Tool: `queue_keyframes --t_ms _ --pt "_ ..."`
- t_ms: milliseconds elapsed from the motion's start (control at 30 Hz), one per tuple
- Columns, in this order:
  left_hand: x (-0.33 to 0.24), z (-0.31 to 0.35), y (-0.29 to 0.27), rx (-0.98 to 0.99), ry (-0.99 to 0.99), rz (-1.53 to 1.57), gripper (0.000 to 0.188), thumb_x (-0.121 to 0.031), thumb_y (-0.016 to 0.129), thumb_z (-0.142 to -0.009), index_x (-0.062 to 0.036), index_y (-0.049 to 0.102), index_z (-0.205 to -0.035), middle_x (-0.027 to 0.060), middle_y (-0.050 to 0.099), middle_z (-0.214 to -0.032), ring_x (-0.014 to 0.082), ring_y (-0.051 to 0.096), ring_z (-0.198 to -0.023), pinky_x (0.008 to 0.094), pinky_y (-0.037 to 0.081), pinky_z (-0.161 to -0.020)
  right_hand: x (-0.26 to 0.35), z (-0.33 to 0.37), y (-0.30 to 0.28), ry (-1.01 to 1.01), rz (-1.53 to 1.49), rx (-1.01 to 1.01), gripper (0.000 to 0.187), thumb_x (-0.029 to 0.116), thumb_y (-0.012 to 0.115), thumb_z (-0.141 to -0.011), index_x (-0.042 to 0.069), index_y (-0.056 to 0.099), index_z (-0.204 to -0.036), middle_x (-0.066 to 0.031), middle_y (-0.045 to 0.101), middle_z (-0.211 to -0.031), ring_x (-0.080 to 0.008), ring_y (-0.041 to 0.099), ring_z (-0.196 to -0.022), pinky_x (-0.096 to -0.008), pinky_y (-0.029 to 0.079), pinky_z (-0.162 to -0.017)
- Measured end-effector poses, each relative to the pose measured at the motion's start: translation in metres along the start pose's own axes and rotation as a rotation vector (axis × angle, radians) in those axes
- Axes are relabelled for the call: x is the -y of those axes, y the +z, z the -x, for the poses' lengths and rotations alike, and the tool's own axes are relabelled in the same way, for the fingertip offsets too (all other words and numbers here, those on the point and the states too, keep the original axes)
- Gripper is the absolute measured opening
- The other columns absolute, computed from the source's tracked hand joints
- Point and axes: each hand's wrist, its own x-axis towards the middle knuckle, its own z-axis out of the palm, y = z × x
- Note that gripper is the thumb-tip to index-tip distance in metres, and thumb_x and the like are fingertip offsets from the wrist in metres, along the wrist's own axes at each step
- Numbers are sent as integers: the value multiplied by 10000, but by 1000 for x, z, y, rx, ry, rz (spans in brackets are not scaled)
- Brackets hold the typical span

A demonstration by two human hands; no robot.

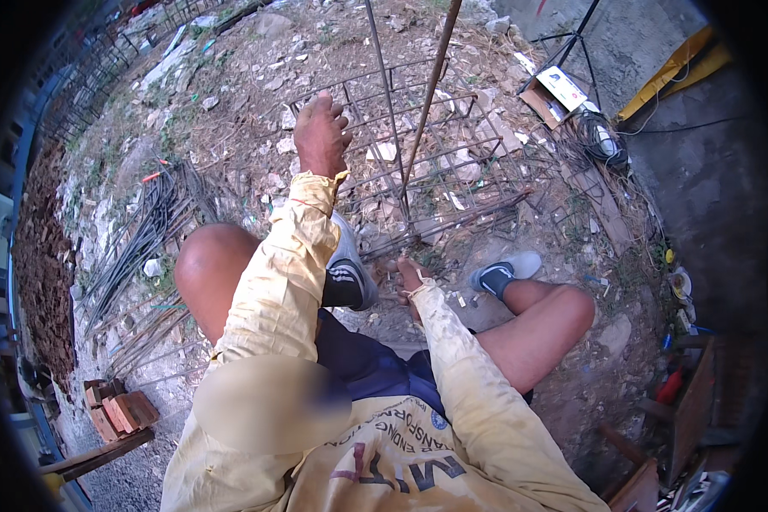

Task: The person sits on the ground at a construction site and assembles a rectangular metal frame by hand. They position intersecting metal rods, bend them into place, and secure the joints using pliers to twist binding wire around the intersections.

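Observation:
My left hand [322,135] is out in front with curled fingers, over the left edge of a grid of steel reinforcing bars [468,107]. What it holds, if anything, does not show. Low between my shoes, my right hand [411,280] has bent fingers close to the near bar ends. Anything in its grip is too small to make out. Two long bars, one thin [386,85] and one thicker and rusty [433,85], rise from the near part of the grid. More bars [486,213] lie along its near side.
Rubble and dry grass cover the ground. A bundle of dark rods [149,218] lies left, with red bricks [121,414] nearer. Beyond the grid at right are an opened cardboard box [561,90], a black tripod [576,38], coiled cable [602,141] and a yellow sheet [670,72].

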Motion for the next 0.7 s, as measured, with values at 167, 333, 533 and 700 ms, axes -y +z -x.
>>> queue_keyframes --t_ms 167,333,533,700 --pt "-102 -25 38 335 240 -345 430 -395 576 -977 -77 596 -1266 36 660 -1104 114 602 -964 290 482 -848 -83 -75 -25 -150 392 -165 432 471 562 -916 101 727 -1068 -86 593 -709 -215 535 -496 -342 413 -385" --pt "-125 -14 35 747 372 -911 535 -507 593 -954 -89 596 -1287 42 665 -1115 135 610 -994 301 498 -865 -101 -95 -29 80 643 -33 426 461 564 -906 103 721 -1077 -105 620 -796 -238 565 -622 -361 431 -492" --pt "-96 13 49 1066 378 -1050 632 -562 576 -944 -59 573 -1328 119 621 -1255 250 591 -1164 398 473 -988 -87 -73 -28 141 765 39 423 447 560 -896 104 708 -1094 -128 649 -911 -277 597 -788 -391 455 -648" --pt "-84 25 79 1083 413 -1004 615 -553 522 -976 -37 588 -1305 130 631 -1252 248 591 -1185 396 454 -1026 -49 -52 -32 120 815 80 423 436 557 -888 104 697 -1109 -147 672 -1007 -310 623 -926 -416 475 -778"
